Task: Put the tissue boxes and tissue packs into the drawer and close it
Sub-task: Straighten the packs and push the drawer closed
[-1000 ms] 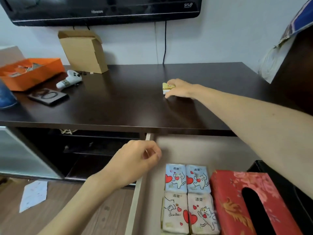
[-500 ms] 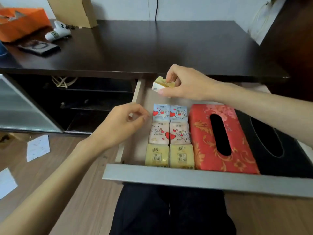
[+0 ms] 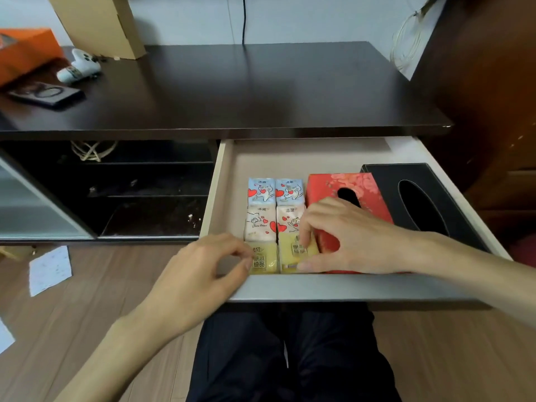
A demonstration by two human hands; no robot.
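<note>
dark wood desk top (image 3: pixel 261 91) above the drawer (image 3: pixel 333 291) looks bare of tissue goods from where i sit: i see only a white game controller (image 3: pixel 78 69), a phone (image 3: pixel 46 95), an orange box (image 3: pixel 23 50) and a cardboard box (image 3: pixel 98 21) at its far left, none of which belong to the job.

inside the drawer, taking the red tissue box (image 3: pixel 345 192) as my marker: the black tissue box (image 3: pixel 417 198) lies just to its right, touching or nearly so. to its left sit the small packs in two columns, blue packs (image 3: pixel 275 191) at the back, white heart-print packs (image 3: pixel 274 223) in the middle, yellow packs (image 3: pixel 265 258) at the front against the drawer face.

my right hand (image 3: pixel 345 236) reaches over the front corner of the red box, thumb and fingers pinched around the yellow pack beside it, pressing or seating it in the row; i cannot tell if another pack lies under it. my left hand (image 3: pixel 203 274) hangs at the front left corner of the drawer, fingers loosely curled and nearly touching the left yellow pack, gripping nothing i can make out.

i judge the loading nearly finished: both boxes and every pack i can see are in. what remains is letting go of that last pack, pulling both hands clear, and pushing the drawer, which stands fully pulled out, back under the desk.
</note>
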